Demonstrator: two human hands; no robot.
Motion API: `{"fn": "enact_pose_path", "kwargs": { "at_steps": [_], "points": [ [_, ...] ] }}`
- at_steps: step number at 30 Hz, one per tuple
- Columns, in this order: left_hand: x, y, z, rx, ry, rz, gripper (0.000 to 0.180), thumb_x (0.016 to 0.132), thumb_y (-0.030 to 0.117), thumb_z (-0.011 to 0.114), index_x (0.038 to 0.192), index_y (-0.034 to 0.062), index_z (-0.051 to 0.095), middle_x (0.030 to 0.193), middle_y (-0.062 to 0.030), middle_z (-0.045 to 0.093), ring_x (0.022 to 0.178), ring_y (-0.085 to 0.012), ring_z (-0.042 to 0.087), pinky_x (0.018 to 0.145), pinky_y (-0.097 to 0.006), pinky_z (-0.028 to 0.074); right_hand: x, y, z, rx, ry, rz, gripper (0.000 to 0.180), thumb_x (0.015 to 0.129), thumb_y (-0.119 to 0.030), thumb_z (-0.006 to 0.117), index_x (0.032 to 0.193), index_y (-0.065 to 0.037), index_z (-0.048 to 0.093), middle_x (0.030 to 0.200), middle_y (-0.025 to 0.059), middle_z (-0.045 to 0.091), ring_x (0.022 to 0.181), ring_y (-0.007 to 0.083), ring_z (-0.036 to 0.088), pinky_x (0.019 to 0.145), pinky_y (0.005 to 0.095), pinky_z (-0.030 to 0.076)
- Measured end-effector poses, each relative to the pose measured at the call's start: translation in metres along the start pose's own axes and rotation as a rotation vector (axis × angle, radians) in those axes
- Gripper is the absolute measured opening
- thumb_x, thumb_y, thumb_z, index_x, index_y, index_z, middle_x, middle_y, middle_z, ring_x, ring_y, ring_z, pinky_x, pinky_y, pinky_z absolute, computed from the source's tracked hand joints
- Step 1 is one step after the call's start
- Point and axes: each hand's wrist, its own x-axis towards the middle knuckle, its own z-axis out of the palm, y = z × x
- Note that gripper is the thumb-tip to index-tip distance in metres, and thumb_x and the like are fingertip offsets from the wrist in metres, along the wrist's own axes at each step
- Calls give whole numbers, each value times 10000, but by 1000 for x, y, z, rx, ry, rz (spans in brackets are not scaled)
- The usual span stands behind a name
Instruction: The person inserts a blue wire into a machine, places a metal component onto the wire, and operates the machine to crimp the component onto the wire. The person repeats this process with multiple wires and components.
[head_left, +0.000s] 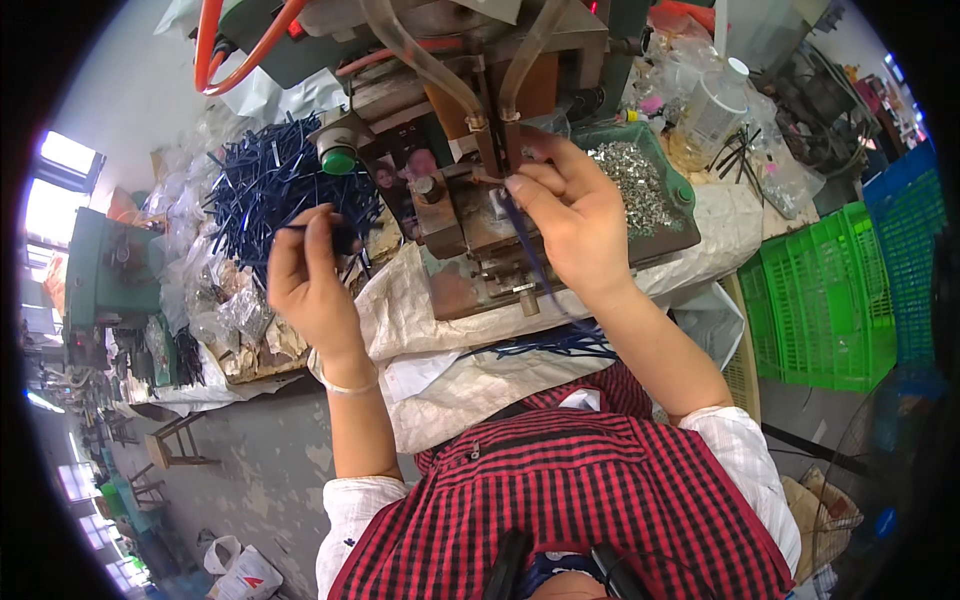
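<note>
A green-and-grey bench press [475,200] stands in front of me. My right hand [575,215] is closed in a pinch on a narrow dark blue strip [528,245], close to the press's working point. The strip hangs down from the fingertips toward my lap. At the near edge of a heap of dark blue strips [265,170], my left hand [318,280] is raised with its fingers pinched together. Dark blue strip material shows at those fingertips, partly hidden by the fingers. More loose strips [560,343] lie across my lap.
A green tray [665,235] of small shiny metal pieces sits right of the press. Behind it stands a clear plastic jug [712,115]. Green crates [825,300] are stacked at right. A round green button [338,161] projects beside the strip heap. Clear hoses [425,65] come down onto the press.
</note>
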Motion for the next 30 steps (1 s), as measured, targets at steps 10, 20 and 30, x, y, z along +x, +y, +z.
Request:
{"fn": "enact_pose_path", "kwargs": {
  "at_steps": [10, 20, 30],
  "points": [
    [-31, 43, 41, 298, -562, 866, 179, 834, -30, 773, 993, 6, 698, 940, -164, 743, 723, -225, 712, 597, -345, 605, 5, -14, -36, -734, -58, -281, 457, 857, -29, 606, 1312, 5, 633, 1235, 276, 674, 1180, 426, 640, 1024, 421, 499],
    [-41, 19, 69, 312, -539, 988, 255, 751, 19, 846, 963, 71, 713, 1023, -109, 763, 540, -136, 592, 472, -266, 451, 15, 50, -138, -1361, 230, -383, 121, 792, -117, 769, 895, -62, 739, 1075, 139, 718, 1067, 355, 663, 918, 452, 529],
    [-59, 24, -33, 722, -313, 800, 182, 804, -35, 768, 964, 49, 757, 1033, -131, 788, 683, -183, 671, 616, -290, 531, 23, 50, -129, -1508, 122, -413, 96, 812, -141, 789, 879, -87, 745, 905, 95, 696, 893, 320, 662, 777, 437, 533]
  ]
}}
